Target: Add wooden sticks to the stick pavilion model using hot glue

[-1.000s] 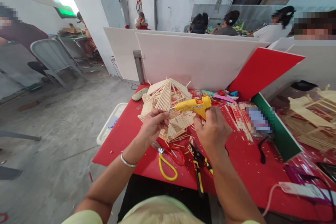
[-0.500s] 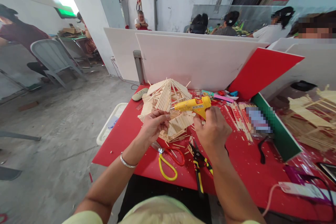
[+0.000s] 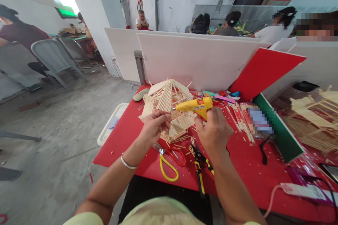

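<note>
With the stick model (image 3: 164, 100) as my clock centre, it stands on the red tabletop (image 3: 116, 149), its roof peak towards 12. The yellow glue gun (image 3: 194, 106) lies across its 3 o'clock side, nozzle angled in at the roof's lower edge. My right hand (image 3: 215, 128), between 3 and 4, is wrapped round the handle. My left hand (image 3: 155, 126), at 7, has thumb and fingers pinched together by that edge; whether a stick is between them I can't tell.

I judge this a gluing step. To do it well, I'd brace the left wrist, give small dabs, keep my fingertips out of the nozzle's line, since they're very near it, and hold each joint until it sets.

Short loose sticks (image 3: 180, 146) lie around 5. Farther out, scissors (image 3: 163, 152) at 6 and pliers (image 3: 198, 163) at 5 crowd my forearms; I'd keep my sleeves clear. The white panel (image 3: 190, 59) stands at 12.
</note>
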A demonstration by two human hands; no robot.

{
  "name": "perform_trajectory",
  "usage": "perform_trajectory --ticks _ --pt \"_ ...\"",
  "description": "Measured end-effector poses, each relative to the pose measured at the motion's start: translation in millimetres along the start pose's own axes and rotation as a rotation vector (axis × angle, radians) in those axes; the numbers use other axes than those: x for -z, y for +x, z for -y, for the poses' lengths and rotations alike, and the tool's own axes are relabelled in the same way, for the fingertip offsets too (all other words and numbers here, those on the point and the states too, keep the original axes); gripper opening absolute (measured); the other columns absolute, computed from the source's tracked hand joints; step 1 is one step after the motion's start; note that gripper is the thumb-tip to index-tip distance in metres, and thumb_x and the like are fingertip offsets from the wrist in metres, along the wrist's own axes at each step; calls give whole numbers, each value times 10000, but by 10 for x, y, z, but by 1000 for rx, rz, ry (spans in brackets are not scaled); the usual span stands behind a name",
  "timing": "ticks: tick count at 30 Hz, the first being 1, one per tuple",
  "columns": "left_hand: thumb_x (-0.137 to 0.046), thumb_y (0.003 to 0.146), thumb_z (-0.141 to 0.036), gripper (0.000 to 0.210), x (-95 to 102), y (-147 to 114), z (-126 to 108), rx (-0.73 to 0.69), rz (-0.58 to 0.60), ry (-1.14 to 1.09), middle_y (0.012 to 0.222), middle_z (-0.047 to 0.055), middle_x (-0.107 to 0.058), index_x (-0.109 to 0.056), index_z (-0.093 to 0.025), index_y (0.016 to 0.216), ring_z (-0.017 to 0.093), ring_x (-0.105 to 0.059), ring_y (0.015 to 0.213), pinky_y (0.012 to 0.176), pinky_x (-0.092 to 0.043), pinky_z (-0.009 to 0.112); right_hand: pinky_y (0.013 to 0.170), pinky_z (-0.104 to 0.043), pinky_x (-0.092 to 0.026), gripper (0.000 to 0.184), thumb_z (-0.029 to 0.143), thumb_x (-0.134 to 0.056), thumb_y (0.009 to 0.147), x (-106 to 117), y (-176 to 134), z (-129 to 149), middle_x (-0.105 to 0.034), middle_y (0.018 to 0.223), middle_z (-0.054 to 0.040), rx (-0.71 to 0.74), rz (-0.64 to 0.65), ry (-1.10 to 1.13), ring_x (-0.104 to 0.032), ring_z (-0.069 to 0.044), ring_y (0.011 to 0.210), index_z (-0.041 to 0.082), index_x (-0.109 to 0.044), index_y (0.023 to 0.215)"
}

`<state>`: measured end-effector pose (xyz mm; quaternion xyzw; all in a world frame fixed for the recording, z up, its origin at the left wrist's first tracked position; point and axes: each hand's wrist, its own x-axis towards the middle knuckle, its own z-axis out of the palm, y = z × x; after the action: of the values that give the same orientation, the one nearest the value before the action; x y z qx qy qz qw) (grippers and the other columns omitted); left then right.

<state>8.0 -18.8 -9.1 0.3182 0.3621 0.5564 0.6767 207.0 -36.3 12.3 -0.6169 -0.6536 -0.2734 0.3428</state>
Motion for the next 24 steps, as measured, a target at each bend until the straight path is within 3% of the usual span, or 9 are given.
perform_trajectory --ticks 6,10,16,20,24 --pt "-805 683 -224 216 27 -23 1 -5 6 18 602 -2 -623 -655 -114 794 64 -556 460 412 -454 152 584 -293 -329 213 328 -521 878 -16 -27 -12 -628 876 -60 -37 -4 14 -581 -193 782 179 -578 1019" --pt "-826 660 -270 281 56 -95 4 -32 -32 88 664 14 -649 -668 -113 832 72 -560 463 405 -457 173 591 -296 -345 275 431 -562 852 -40 -55 -25 -620 837 -52 -132 0 105 -565 -188 733 187 -587 976" --pt "-777 748 -345 240 106 -460 58 -326 -183 331 574 -27 -553 -635 -152 754 68 -495 437 391 -376 184 594 -282 -368 356 525 -633 791 14 -194 -106 -598 731 -9 -375 109 379 -507 -143 618 191 -587 906" --pt "-637 879 -365 348 46 -721 179 -301 -110 327 529 -30 -476 -514 -170 619 64 -436 441 420 -344 198 591 -263 -351 324 523 -636 786 122 -399 -265 -576 680 16 -464 195 405 -480 -123 587 207 -567 806" --pt "-625 886 -394 472 -66 -850 481 -220 -37 317 461 -49 -377 -393 -182 533 53 -340 405 405 -279 203 613 -265 -348 324 525 -612 798 177 -791 -653 -573 701 8 -511 254 266 -494 -135 625 213 -531 761"
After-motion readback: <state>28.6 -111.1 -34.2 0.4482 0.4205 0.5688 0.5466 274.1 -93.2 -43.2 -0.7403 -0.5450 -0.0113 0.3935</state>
